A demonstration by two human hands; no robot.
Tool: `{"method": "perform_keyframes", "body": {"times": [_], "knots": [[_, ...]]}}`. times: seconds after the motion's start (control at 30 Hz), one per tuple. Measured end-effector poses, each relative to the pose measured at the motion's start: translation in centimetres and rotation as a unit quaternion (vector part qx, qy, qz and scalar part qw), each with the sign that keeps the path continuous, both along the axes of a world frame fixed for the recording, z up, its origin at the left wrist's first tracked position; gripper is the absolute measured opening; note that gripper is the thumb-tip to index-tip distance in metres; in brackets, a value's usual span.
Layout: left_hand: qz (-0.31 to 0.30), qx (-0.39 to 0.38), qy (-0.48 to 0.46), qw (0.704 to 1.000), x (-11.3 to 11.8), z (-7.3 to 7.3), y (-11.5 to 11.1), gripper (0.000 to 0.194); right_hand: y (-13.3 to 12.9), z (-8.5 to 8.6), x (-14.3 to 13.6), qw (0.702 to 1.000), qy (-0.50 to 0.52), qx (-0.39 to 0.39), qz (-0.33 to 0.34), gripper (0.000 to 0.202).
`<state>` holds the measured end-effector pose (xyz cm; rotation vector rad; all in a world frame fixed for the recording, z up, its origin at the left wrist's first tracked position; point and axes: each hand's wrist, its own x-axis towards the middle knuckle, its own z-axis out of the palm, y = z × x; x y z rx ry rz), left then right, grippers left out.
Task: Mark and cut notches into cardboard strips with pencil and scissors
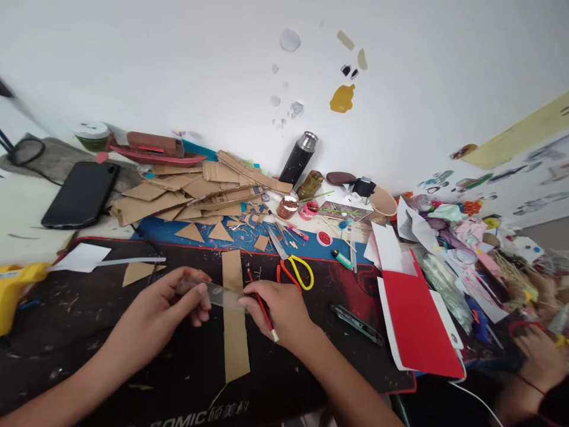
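My left hand (178, 302) is closed on the left end of a clear plastic ruler (222, 296). The ruler lies crosswise over a long cardboard strip (235, 350) on the black mat. My right hand (284, 311) pinches the ruler's right end, and a red pencil (265, 314) with a white eraser end is also held in its fingers. Scissors (296, 270) with yellow and orange handles rest just beyond the right hand. To its right on the mat is a dark utility knife (357, 324).
Cardboard scraps (178, 193) pile up at the back left beside a black phone (80, 194). A black thermos (299, 159) and paint jars (288, 206) stand near the wall. A yellow glue gun (20, 290) lies left, a red folder (415, 320) right. Another person's hand (540, 356) shows far right.
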<state>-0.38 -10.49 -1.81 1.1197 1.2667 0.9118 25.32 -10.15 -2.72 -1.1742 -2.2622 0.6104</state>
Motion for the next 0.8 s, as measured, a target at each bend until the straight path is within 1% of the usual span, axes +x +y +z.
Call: {"method": "perform_keyframes", "body": {"times": [0.07,0.17,0.23,0.3,0.37,0.43,0.47,0.53,0.57,0.6,0.63,0.67,0.7,0.73,0.77,0.8], "knots": [[0.019,-0.023,-0.019,0.999,-0.2,-0.3,0.6,0.049,0.5,0.0,0.2,0.999,-0.031,0.021,0.011,0.026],[0.029,-0.062,-0.052,0.996,-0.2,-0.8,1.1,0.053,1.1,0.4,0.5,0.998,-0.052,0.027,0.023,0.028],[0.035,-0.087,-0.081,0.992,0.1,-0.9,1.3,0.058,1.4,0.8,0.7,0.997,-0.065,0.031,0.035,0.033],[0.051,-0.112,-0.112,0.986,0.4,-0.7,1.6,0.063,1.7,1.1,1.0,0.994,-0.092,0.034,0.049,0.041],[0.072,-0.131,-0.144,0.978,0.7,-0.3,1.8,0.068,1.9,1.1,1.3,0.992,-0.112,0.033,0.049,0.045],[0.082,-0.13,-0.167,0.974,0.9,0.0,1.5,0.066,2.1,1.0,1.7,0.993,-0.109,0.033,0.029,0.045],[0.078,-0.119,-0.165,0.976,1.0,0.0,1.2,0.062,2.3,0.9,2.0,0.994,-0.099,0.033,0.013,0.046],[0.042,-0.063,-0.12,0.99,1.2,-0.3,-0.1,0.048,2.7,0.7,2.7,0.996,-0.077,0.03,-0.023,0.047],[-0.001,-0.015,-0.074,0.997,1.4,-0.7,-0.8,0.04,2.8,0.7,3.0,0.996,-0.071,0.025,-0.038,0.047],[-0.05,0.058,-0.013,0.997,1.6,-1.2,-1.6,0.031,3.0,0.7,3.4,0.996,-0.069,0.022,-0.051,0.046],[-0.105,0.146,0.051,0.982,1.9,-1.7,-2.4,0.022,3.2,0.7,3.6,0.996,-0.072,0.017,-0.058,0.045],[-0.156,0.233,0.108,0.954,2.3,-2.3,-3.0,0.018,3.3,0.7,3.8,0.995,-0.077,0.013,-0.061,0.044],[-0.199,0.319,0.155,0.914,2.6,-2.9,-3.5,0.022,3.4,0.7,3.8,0.995,-0.083,0.009,-0.06,0.044],[-0.219,0.398,0.202,0.868,3.0,-3.5,-3.7,0.028,3.4,0.6,3.8,0.994,-0.092,0.006,-0.055,0.044],[-0.217,0.456,0.244,0.828,3.3,-4.0,-3.8,0.025,3.4,0.5,3.7,0.994,-0.101,0.006,-0.047,0.044],[-0.216,0.482,0.279,0.802,3.4,-4.4,-3.8,0.022,3.3,0.4,3.5,0.993,-0.111,0.007,-0.036,0.044]]}}
